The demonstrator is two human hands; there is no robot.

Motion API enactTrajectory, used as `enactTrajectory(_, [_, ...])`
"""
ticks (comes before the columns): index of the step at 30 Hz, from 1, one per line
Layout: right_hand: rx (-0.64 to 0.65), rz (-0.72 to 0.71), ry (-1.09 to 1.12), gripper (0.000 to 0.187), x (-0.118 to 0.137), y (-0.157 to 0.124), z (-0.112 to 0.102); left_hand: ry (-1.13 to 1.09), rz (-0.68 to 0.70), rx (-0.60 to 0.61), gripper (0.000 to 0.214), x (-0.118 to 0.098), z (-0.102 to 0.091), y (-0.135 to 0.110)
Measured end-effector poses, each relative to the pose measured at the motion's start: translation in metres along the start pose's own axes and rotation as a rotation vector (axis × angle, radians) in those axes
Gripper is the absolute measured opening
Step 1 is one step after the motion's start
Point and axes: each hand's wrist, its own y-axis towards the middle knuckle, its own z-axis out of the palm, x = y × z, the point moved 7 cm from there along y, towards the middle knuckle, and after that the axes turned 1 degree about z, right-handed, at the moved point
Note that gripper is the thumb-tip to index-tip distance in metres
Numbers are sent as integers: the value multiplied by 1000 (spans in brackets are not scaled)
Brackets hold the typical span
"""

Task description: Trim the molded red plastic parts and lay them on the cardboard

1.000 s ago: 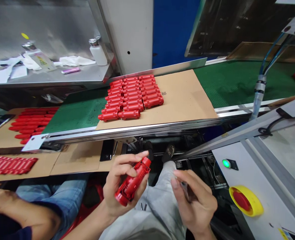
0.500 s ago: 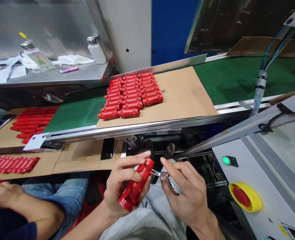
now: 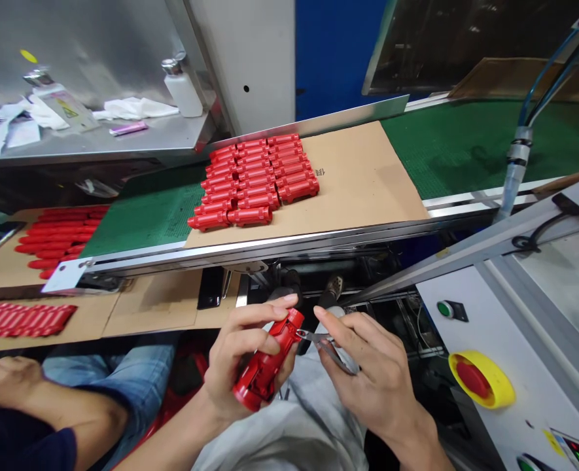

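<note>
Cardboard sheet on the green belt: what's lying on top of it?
Red plastic parts lie in tight rows on the cardboard sheet, toward its left end. The cardboard under them is covered, and so is the green belt beneath the sheet.

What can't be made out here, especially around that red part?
Head view:
- Red plastic part: far side hidden by the left hand.
- Small pliers: tips too small to see clearly.
- Marking on the cardboard sheet: too small to read.
- Co-worker's hand: held item mostly hidden.

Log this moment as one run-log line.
left hand: holds red part | right hand: holds pliers, tips at part's top end
</note>
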Motion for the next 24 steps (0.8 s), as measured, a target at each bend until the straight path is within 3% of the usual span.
enactTrajectory(13, [-41, -136, -175, 51, 3, 1, -6, -20, -20, 13, 45, 0, -1, 0])
enactTrajectory(17, [-43, -127, -133, 46, 1, 1, -2, -69, -70, 25, 46, 4, 1, -1])
enactTrajectory(20, [-57, 7, 57, 37, -10, 1, 1, -107, -114, 30, 47, 5, 2, -1])
enactTrajectory(24, [-137, 350, 310, 24, -39, -6, -5, -149, -158, 18, 48, 7, 1, -1])
